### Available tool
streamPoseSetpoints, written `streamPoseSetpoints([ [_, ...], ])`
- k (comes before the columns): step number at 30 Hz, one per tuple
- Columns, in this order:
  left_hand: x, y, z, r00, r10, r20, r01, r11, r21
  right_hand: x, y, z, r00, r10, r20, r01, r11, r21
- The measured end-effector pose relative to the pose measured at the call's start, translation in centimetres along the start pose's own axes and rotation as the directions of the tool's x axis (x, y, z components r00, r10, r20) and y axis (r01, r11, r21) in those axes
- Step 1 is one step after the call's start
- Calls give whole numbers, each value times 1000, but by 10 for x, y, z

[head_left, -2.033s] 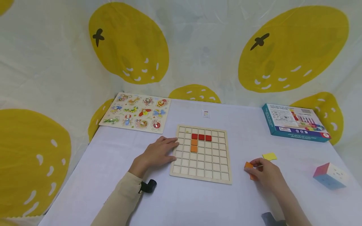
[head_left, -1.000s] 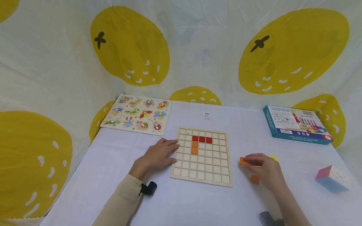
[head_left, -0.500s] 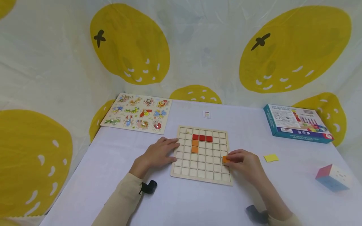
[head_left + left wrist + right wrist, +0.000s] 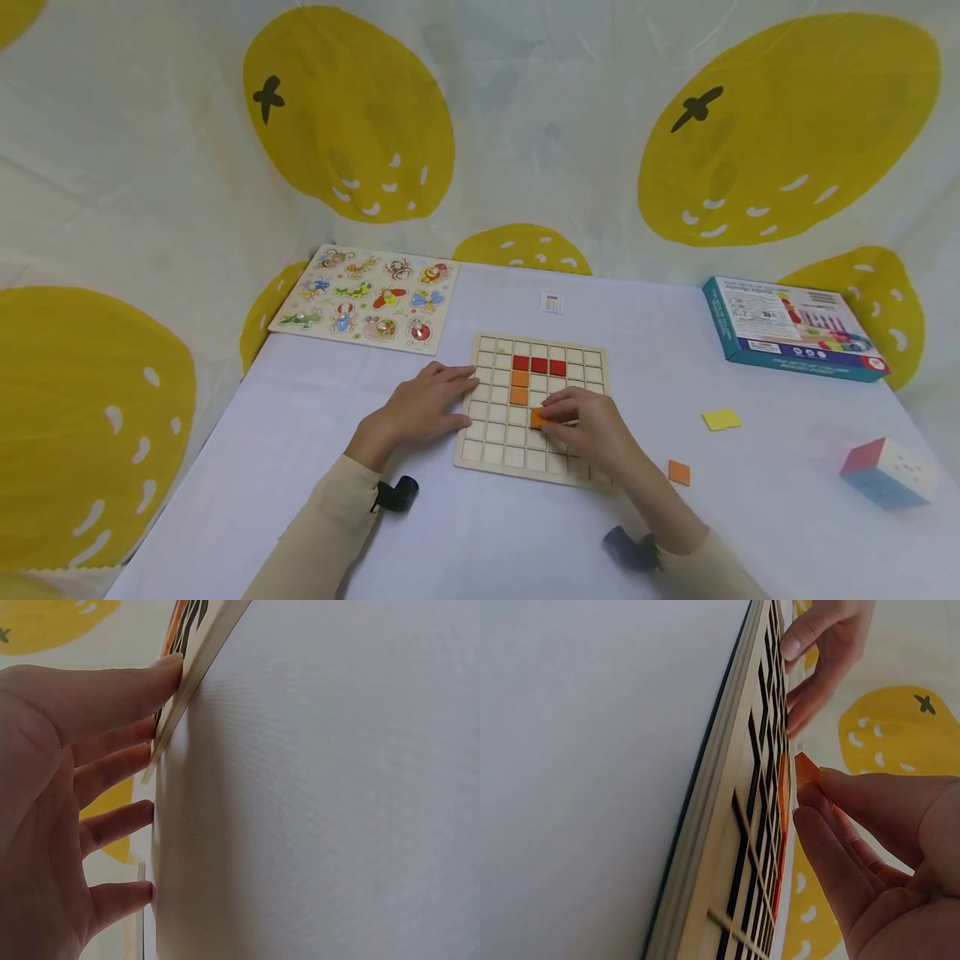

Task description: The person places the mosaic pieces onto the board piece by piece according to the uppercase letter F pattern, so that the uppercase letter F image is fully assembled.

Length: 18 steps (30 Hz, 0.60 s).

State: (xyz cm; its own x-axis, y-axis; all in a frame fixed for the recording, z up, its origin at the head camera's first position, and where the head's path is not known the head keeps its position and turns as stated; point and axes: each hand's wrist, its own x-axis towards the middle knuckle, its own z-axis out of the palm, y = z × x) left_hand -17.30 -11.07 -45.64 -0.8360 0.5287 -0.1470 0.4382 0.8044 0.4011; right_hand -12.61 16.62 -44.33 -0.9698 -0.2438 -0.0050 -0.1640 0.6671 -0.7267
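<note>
A wooden grid board (image 4: 495,454) lies in the middle of the table. In its cells sit three red tiles (image 4: 538,365) in a row and two orange tiles (image 4: 519,387) going down from the leftmost red one. My right hand (image 4: 588,423) pinches another orange tile (image 4: 537,418) above the board, thumb against fingertips; the right wrist view shows that held tile (image 4: 807,769) apart from the grid. My left hand (image 4: 416,406) rests at the board's left edge, with thumb and fingertips touching it; in the left wrist view its fingers (image 4: 112,769) are spread.
A loose orange tile (image 4: 678,472) and some yellow tiles (image 4: 722,419) lie right of the board. Farther right are a puzzle cube (image 4: 885,473) and a teal-edged box (image 4: 795,329). An insect peg puzzle (image 4: 363,296) lies back left, a small printed card (image 4: 551,303) behind the board.
My right hand picked up an orange tile from the right of the board and carried it left over the grid. Another orange tile stays on the table. My left hand has kept its place.
</note>
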Motion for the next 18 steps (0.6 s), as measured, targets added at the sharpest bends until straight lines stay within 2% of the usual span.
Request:
streamPoseSetpoints([
  [2, 0, 0, 0, 1000, -1, 2, 1, 1000, -2, 5, -4, 5, 1000, -13, -3, 13, 1000, -11],
  [11, 3, 0, 1, 1000, -12, 7, 12, 1000, 21, 15, -10, 20, 1000, 20, -8, -21, 997, -69],
  [18, 2, 0, 1, 1000, -20, 8, 20, 1000, 16, 17, -12, 24, 999, -9, -45, 3, 991, -134],
])
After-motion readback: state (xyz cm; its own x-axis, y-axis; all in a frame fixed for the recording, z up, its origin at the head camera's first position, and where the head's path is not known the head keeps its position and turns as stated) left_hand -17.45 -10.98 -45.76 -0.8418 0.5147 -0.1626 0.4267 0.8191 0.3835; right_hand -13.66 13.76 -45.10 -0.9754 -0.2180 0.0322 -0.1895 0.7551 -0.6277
